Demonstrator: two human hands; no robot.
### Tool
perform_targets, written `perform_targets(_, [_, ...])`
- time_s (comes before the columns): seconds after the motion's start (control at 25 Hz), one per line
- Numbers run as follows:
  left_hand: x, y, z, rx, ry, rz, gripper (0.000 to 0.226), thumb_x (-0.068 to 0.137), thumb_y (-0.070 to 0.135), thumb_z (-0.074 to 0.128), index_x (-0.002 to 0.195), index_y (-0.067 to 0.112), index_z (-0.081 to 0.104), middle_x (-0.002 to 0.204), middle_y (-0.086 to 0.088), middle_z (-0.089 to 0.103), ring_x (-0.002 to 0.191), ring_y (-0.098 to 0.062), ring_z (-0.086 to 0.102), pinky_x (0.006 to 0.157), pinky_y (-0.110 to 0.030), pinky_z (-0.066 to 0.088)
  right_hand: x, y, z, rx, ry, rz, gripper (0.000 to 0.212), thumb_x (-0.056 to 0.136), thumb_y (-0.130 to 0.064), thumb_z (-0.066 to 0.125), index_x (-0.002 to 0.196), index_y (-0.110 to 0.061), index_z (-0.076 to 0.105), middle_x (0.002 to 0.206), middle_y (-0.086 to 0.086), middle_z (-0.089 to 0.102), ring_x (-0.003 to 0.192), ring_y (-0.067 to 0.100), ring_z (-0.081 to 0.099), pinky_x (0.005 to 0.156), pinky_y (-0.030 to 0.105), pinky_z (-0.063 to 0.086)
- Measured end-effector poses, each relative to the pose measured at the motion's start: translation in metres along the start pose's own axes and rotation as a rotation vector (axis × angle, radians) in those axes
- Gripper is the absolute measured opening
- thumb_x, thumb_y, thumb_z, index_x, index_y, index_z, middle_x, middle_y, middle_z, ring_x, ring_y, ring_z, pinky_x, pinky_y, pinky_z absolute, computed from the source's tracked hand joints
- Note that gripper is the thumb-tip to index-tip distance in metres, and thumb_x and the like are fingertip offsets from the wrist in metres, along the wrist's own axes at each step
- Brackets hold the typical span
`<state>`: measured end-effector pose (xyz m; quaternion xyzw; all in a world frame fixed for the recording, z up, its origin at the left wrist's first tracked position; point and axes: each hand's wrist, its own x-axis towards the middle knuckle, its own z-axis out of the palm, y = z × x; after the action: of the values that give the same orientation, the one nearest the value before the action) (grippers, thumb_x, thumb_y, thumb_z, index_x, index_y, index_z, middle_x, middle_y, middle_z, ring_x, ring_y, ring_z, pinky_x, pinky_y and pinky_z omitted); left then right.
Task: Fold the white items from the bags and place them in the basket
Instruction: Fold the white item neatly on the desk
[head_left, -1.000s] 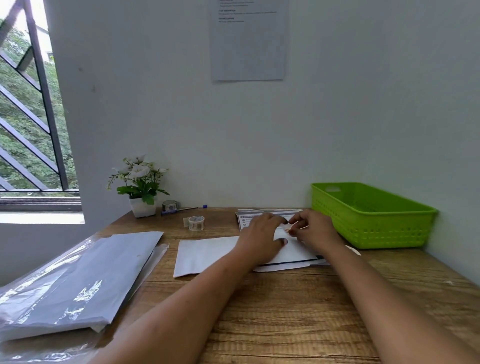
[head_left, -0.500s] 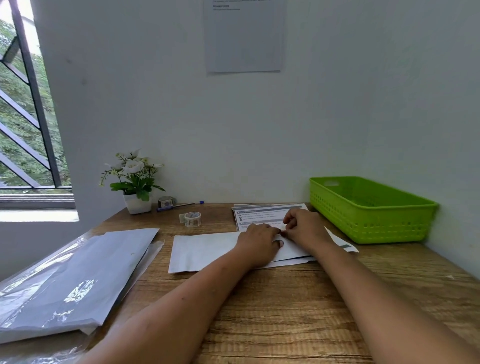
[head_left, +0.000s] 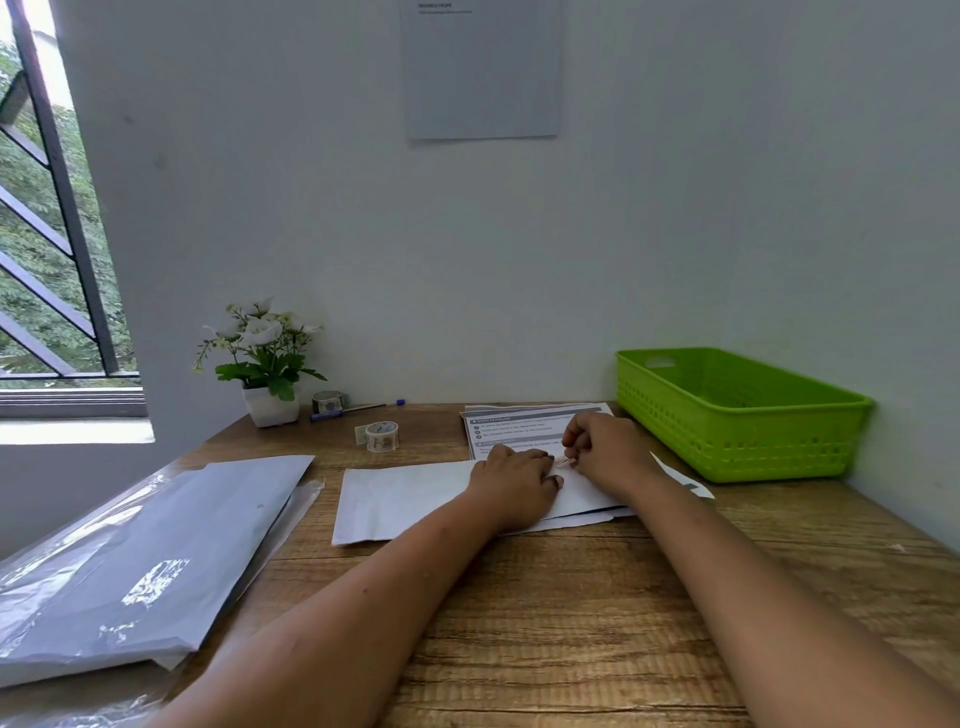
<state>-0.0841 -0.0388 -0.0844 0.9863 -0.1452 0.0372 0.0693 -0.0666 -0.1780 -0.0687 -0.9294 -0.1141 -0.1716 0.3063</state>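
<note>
A folded white item (head_left: 405, 499) lies flat on the counter (head_left: 571, 613), middle of the scene, with its right part under both hands and a printed sheet (head_left: 519, 423) just beyond it. The left hand (head_left: 514, 480) rests on top of it, fingers laid fairly flat and pressing down rather than grasping. The right hand (head_left: 610, 452) sits just to the right, its grip closed in a fingertip pinch on a small pale piece (head_left: 563, 461), which looks like a bit of tape, held right at the far edge of the fold where the hands meet. The step in hand seems to be fixing the fold shut. To do it well, the left hand should hold the layers squared and flat so they cannot spring open, while the right lays the piece across the edge and rubs it down from the middle outward, so that it does not wrinkle or catch the printed sheet beneath. The tape roll (head_left: 383, 435) stands to the far left of the hands. The green basket (head_left: 727, 441) waits at the far right, and the bags (head_left: 145, 551) lie at the near left.
</note>
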Motion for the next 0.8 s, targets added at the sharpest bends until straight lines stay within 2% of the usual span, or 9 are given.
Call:
perform_targets(0.24, [-0.0009, 0.0009, -0.0020, 0.015, -0.015, -0.001, 0.052, 0.100, 0.041, 0.023, 0.148, 0.022, 0.027, 0.155, 0.003, 0.026, 0.138, -0.030, 0.022, 0.107, -0.046, 0.025, -0.0009, -0.0012, -0.0045, -0.015, -0.016, -0.029, 0.013, 0.081, 0.001, 0.065, 0.090, -0.009, 0.068, 0.072, -0.003, 0.058, 0.074, 0.011, 0.057, 0.072, 0.020, 0.045])
perform_targets(0.52, [-0.0020, 0.0015, -0.0025, 0.007, -0.014, -0.004, 0.051, 0.100, 0.041, 0.024, 0.148, 0.024, 0.026, 0.155, 0.002, 0.027, 0.137, -0.029, 0.023, 0.107, -0.046, 0.026, -0.0017, -0.0005, -0.0019, -0.065, -0.043, -0.026, 0.010, 0.083, -0.003, 0.066, 0.090, -0.010, 0.068, 0.090, 0.006, 0.070, 0.088, 0.018, 0.064, 0.076, 0.023, 0.047])
perform_targets(0.8, [-0.0018, 0.0011, -0.0011, 0.002, -0.004, -0.011, 0.051, 0.100, 0.042, 0.023, 0.148, 0.024, 0.028, 0.154, 0.002, 0.030, 0.137, -0.029, 0.023, 0.107, -0.047, 0.026, -0.0016, -0.0006, -0.0019, -0.066, -0.059, -0.017, 0.010, 0.083, -0.004, 0.066, 0.089, -0.011, 0.069, 0.089, 0.005, 0.069, 0.080, 0.013, 0.060, 0.076, 0.021, 0.047])
